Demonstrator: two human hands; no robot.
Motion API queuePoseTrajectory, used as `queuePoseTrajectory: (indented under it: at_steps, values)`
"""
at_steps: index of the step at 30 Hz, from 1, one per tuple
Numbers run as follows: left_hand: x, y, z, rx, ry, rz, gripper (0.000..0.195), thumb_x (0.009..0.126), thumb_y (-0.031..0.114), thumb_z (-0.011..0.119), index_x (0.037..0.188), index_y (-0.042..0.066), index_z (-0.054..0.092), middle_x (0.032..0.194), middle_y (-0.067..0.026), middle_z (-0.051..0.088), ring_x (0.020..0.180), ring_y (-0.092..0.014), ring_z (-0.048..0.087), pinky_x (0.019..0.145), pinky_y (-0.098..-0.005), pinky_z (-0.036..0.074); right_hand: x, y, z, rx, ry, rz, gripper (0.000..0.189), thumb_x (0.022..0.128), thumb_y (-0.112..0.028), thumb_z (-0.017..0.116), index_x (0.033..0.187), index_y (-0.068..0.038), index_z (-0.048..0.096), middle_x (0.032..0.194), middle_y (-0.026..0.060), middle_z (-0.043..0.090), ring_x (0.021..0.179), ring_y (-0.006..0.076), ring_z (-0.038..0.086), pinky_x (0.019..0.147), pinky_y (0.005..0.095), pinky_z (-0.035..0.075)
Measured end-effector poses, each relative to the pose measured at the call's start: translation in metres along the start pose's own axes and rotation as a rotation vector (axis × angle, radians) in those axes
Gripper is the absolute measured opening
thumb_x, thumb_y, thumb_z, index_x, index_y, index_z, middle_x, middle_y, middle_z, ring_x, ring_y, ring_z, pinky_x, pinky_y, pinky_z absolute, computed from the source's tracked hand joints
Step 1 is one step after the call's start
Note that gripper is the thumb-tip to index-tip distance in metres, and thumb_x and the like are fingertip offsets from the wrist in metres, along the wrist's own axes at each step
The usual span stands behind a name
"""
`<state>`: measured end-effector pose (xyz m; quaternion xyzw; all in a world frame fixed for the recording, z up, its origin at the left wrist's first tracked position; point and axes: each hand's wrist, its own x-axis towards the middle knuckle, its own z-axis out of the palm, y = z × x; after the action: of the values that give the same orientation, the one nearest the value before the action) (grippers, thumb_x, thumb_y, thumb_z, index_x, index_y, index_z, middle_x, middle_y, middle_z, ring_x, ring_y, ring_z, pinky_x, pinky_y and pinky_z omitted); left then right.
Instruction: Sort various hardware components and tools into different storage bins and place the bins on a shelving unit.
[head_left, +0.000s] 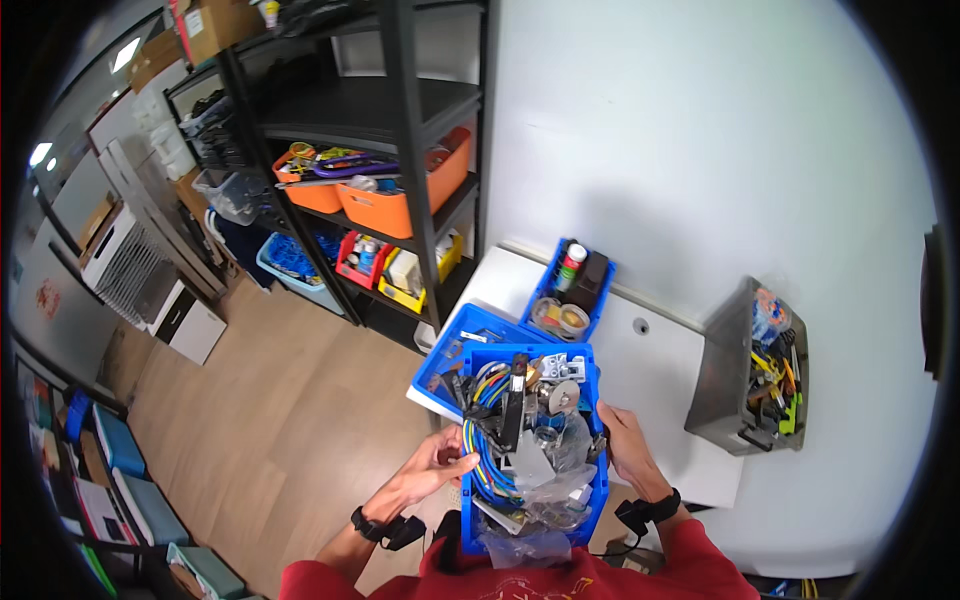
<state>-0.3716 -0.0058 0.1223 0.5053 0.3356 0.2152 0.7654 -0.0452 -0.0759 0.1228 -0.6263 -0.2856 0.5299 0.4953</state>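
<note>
A full blue plastic bin (602, 480) is held between both my hands, close against my red shirt. My left hand (442, 457) grips its left side, with the thumb over the rim beside a coil of blue, yellow and red cables (484, 465). My right hand (626, 439) holds the right wall, and its fingertips are partly hidden. Inside the bin lie a black bar-shaped part (515, 405), a round metal disc (564, 396), metal brackets and clear plastic bags (559, 495). The bin's far end overlaps a shallow blue tray (439, 352) on the white table.
On the white table (660, 375) stand a blue bin (606, 289) with a spray can and round tubs, and a grey crate (720, 390) of tools at the right. A black shelving rack (409, 120) with orange, red and yellow bins rises at the upper left, beside wood-look flooring.
</note>
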Motion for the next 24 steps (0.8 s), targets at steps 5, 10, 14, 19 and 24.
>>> queuePoseTrajectory:
  at_steps: [5,10,14,19,24]
  values:
    - [-0.040,0.006,-0.032,-0.073,0.175,0.080,0.020,0.096,0.021,0.070,0.103,0.010,0.056,0.088,0.0022,0.062,0.075,-0.006,0.057,0.062,-0.0244,0.047,0.019,-0.032,0.063,-0.069,-0.133,0.067,0.041,0.105,-0.037,0.051,0.080,-0.006,0.061,0.059,-0.0015,0.053,0.040,0.0090,0.046,0.036,0.0252,0.035]
    - [-0.068,0.023,-0.052,-0.068,0.361,0.105,0.025,0.095,0.024,0.070,0.111,0.008,0.059,0.088,0.0032,0.064,0.073,-0.006,0.058,0.061,-0.0218,0.044,0.038,-0.060,0.112,-0.130,-0.312,0.042,0.045,0.106,-0.037,0.050,0.076,-0.005,0.059,0.055,0.0011,0.053,0.038,0.0108,0.048,0.036,0.0271,0.037]
    - [-0.085,0.038,-0.080,-0.122,0.453,0.189,0.023,0.095,0.022,0.069,0.109,0.007,0.059,0.087,0.0037,0.063,0.072,-0.005,0.057,0.058,-0.0203,0.042,0.056,-0.075,0.157,-0.153,-0.392,0.026,0.045,0.106,-0.038,0.049,0.078,-0.004,0.060,0.055,0.0017,0.055,0.038,0.0111,0.049,0.035,0.0266,0.038]
    - [-0.091,0.058,-0.131,-0.143,0.478,0.252,0.018,0.096,0.019,0.068,0.105,0.008,0.057,0.084,0.0051,0.061,0.068,-0.004,0.056,0.055,-0.0186,0.039,0.065,-0.103,0.205,-0.136,-0.436,-0.027,0.046,0.106,-0.038,0.048,0.076,-0.004,0.057,0.055,0.0026,0.055,0.039,0.0115,0.053,0.035,0.0267,0.040]
    - [-0.103,0.097,-0.199,-0.184,0.416,0.285,0.021,0.095,0.016,0.069,0.109,0.005,0.057,0.089,0.0031,0.062,0.071,-0.003,0.058,0.056,-0.0166,0.045,0.072,-0.131,0.277,-0.109,-0.395,-0.016,0.043,0.105,-0.037,0.051,0.076,-0.006,0.055,0.055,0.0003,0.048,0.038,0.0101,0.046,0.034,0.0262,0.035]
